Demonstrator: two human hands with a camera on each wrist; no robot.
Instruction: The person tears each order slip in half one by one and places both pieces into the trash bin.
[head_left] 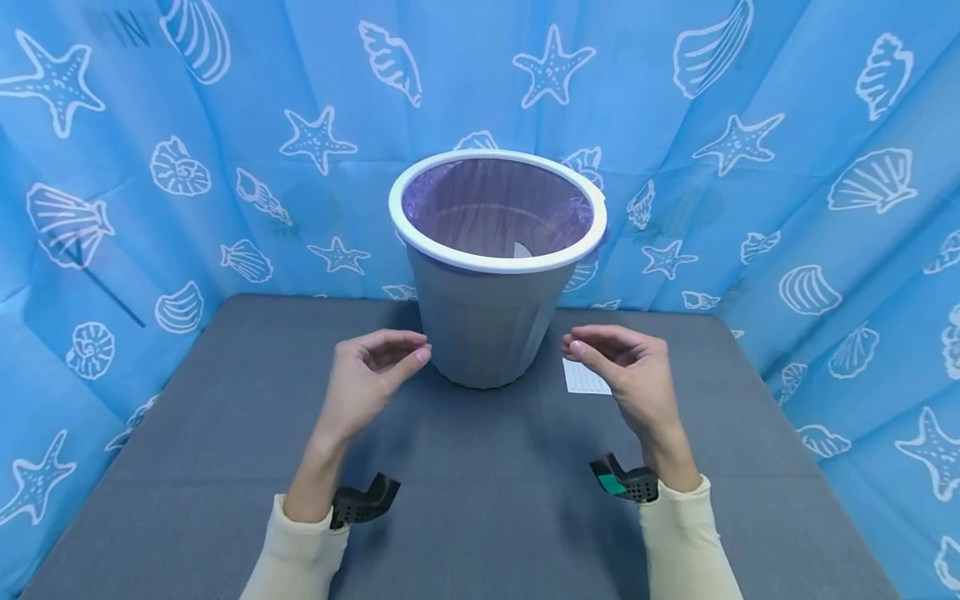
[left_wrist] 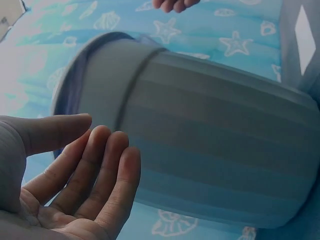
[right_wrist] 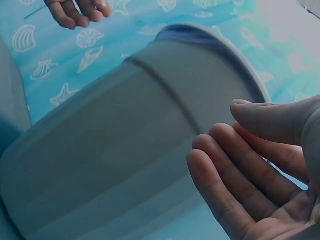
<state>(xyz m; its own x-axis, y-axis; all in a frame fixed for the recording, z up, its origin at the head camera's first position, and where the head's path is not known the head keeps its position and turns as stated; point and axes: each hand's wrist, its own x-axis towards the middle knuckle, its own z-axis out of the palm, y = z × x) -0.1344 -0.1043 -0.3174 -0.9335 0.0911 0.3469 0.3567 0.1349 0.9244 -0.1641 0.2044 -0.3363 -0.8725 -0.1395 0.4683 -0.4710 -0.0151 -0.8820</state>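
Note:
A grey trash can (head_left: 487, 325) with a white rim stands upright at the back middle of the table, lined with a purple bag (head_left: 465, 204). Inside it a small white piece (head_left: 522, 250) shows. My left hand (head_left: 367, 375) hovers in front and to the left of the can, fingers loosely bent, with nothing between thumb and fingertips. On the other side my right hand (head_left: 637, 375) is held the same way, also holding nothing. Behind its fingers a white lined paper (head_left: 585, 380) lies on the table, partly hidden. Both wrist views show each palm (left_wrist: 75, 215) bare beside the can.
A grey cloth covers the table (head_left: 480, 500). Close behind and along both sides hangs a blue curtain (head_left: 465, 75) with white shells and starfish. Each wrist carries a black camera mount (head_left: 363, 500) that juts inward.

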